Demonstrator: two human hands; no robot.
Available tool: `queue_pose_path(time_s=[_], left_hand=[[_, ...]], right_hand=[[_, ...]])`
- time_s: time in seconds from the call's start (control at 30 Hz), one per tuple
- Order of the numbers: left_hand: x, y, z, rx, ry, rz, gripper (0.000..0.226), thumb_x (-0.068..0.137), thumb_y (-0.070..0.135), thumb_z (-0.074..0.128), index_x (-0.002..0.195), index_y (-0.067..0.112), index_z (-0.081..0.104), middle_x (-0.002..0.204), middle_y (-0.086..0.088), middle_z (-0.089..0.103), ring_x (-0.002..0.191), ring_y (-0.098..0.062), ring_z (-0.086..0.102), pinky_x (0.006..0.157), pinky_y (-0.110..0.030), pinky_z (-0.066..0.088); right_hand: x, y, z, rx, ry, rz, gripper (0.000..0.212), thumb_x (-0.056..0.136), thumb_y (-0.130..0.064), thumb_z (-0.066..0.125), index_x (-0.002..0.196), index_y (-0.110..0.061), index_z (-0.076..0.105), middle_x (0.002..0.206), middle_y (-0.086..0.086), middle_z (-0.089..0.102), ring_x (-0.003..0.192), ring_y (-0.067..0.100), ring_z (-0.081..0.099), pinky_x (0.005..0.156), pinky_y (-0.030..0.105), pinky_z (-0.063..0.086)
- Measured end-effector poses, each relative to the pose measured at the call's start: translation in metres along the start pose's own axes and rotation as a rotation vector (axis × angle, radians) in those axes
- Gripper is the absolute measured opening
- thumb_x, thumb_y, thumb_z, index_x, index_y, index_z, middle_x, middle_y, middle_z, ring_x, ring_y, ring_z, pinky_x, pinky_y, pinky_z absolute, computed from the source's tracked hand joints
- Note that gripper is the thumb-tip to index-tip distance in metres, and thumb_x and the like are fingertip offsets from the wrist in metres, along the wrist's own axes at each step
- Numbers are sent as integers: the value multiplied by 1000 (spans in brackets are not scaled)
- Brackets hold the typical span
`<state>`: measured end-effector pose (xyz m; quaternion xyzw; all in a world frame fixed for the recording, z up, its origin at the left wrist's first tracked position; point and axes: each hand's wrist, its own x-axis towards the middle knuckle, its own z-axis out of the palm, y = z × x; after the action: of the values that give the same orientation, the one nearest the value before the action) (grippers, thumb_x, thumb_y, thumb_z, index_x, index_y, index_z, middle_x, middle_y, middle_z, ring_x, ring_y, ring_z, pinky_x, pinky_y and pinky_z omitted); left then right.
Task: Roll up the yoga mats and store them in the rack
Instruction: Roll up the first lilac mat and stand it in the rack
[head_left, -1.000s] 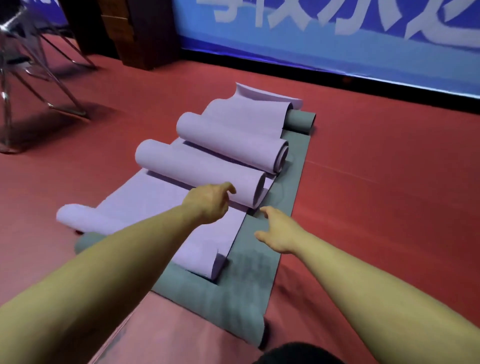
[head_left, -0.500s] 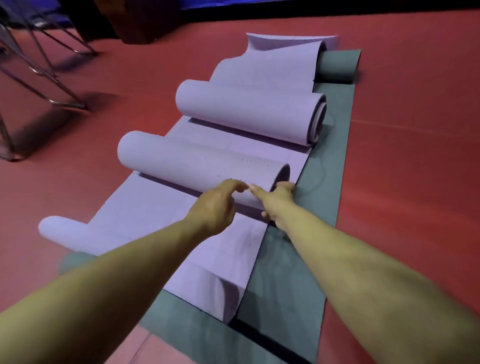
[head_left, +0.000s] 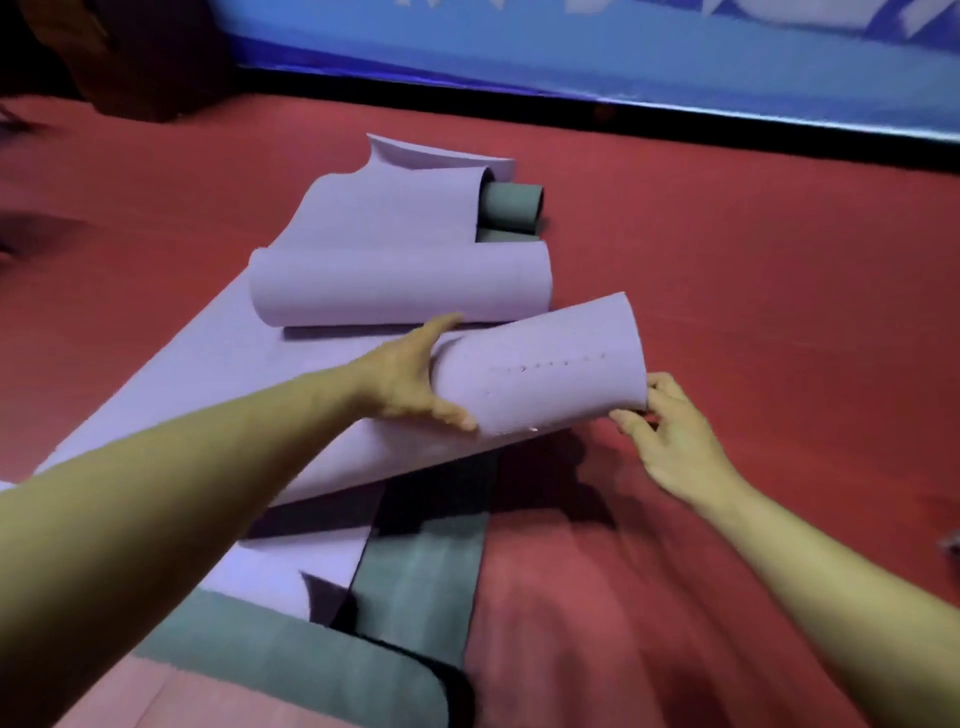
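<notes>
A lilac yoga mat lies partly unrolled on the red floor, and its near rolled end (head_left: 540, 369) is lifted off the floor and swung to the right. My left hand (head_left: 410, 374) grips this roll around its middle, thumb underneath. My right hand (head_left: 670, 431) pinches the roll's right open end with its fingertips. A second lilac roll (head_left: 400, 286) rests just behind it. Beneath them lies a grey-green mat (head_left: 421, 571), its far end curled into a small roll (head_left: 511, 205). No rack is in view.
Red floor (head_left: 753, 291) stretches to the right and behind the mats. A blue banner wall (head_left: 571, 47) with a black base strip runs along the back. A dark wooden piece of furniture (head_left: 130, 57) stands at the far left corner.
Both hands have taken hold of the near lilac roll and lifted its right end off the floor, swinging it rightward. The camera has tilted up, showing the blue wall again.
</notes>
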<state>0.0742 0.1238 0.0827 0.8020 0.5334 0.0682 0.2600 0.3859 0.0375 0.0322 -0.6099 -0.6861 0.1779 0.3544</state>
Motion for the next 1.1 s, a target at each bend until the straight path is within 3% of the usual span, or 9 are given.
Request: queue_pose_path(time_s=[0.13, 0.3, 0.4, 0.53, 0.67, 0.73, 0.87, 0.93, 1.1], left_hand=[[1, 27, 44, 335, -253, -141, 145, 32, 85, 77, 153, 44, 7, 150, -1, 46, 136, -31, 39, 111, -46, 32], [-31, 51, 81, 596, 324, -115, 92, 57, 76, 72, 133, 33, 44, 115, 4, 66, 110, -25, 52, 89, -40, 31], [-59, 69, 82, 608, 457, 18, 77, 65, 64, 72, 131, 30, 51, 113, 6, 65, 102, -25, 53, 83, -40, 30], [-104, 97, 32, 475, 384, 218, 62, 79, 40, 65, 138, 29, 48, 126, 2, 56, 109, -27, 48, 86, -40, 31], [-165, 131, -47, -25, 655, 103, 5, 83, 32, 62, 84, 28, 65, 84, 12, 63, 81, -11, 55, 75, -28, 44], [-192, 149, -76, -338, 710, -93, 25, 89, 35, 61, 69, 20, 57, 65, 10, 56, 59, -6, 48, 60, -26, 41], [-230, 183, -137, -1283, 418, -411, 70, 78, 72, 63, 123, 20, 52, 131, -12, 53, 96, -33, 61, 63, -39, 57], [-237, 196, -184, -1519, 605, -392, 99, 69, 77, 67, 149, 31, 31, 156, -10, 23, 122, -46, 48, 69, -56, 59], [-248, 263, -252, -1714, 627, -361, 105, 66, 79, 68, 146, 20, 34, 142, -11, 44, 123, -40, 50, 91, -69, 47]], right_hand=[[-55, 23, -12, 96, -27, 185, 31, 91, 0, 65, 117, -16, 70, 132, 3, 52, 107, 1, 52, 95, 21, 47], [-87, -50, 25, 1061, 203, 1043, 94, 82, -44, 76, 156, -25, 22, 156, 5, 31, 122, 30, 54, 96, 51, 52], [-60, -115, 43, 1287, 60, 1080, 99, 62, -65, 80, 143, -21, 43, 134, 0, 53, 123, 39, 56, 95, 57, 48], [-18, -156, 19, 1437, 482, 1001, 91, 28, -46, 79, 113, -16, 65, 101, 7, 75, 82, 33, 74, 75, 53, 59], [-9, -212, -37, 1515, 559, 873, 46, 63, -27, 75, 107, -14, 64, 99, 9, 74, 81, 31, 73, 67, 48, 61], [1, -241, -68, 1565, 568, 767, 32, 74, -23, 72, 103, -15, 63, 101, 10, 73, 83, 29, 73, 64, 43, 61], [6, -292, -140, 1573, 597, 580, 12, 82, -19, 71, 84, -17, 59, 96, 9, 67, 78, 26, 67, 71, 44, 60], [1, -307, -176, 1485, 587, 465, 9, 83, -16, 71, 84, -16, 62, 98, 8, 68, 78, 23, 66, 69, 41, 59], [-31, -336, -270, 1478, 558, 198, 13, 87, -2, 62, 97, -11, 60, 103, 7, 67, 85, 22, 67, 67, 38, 58]])
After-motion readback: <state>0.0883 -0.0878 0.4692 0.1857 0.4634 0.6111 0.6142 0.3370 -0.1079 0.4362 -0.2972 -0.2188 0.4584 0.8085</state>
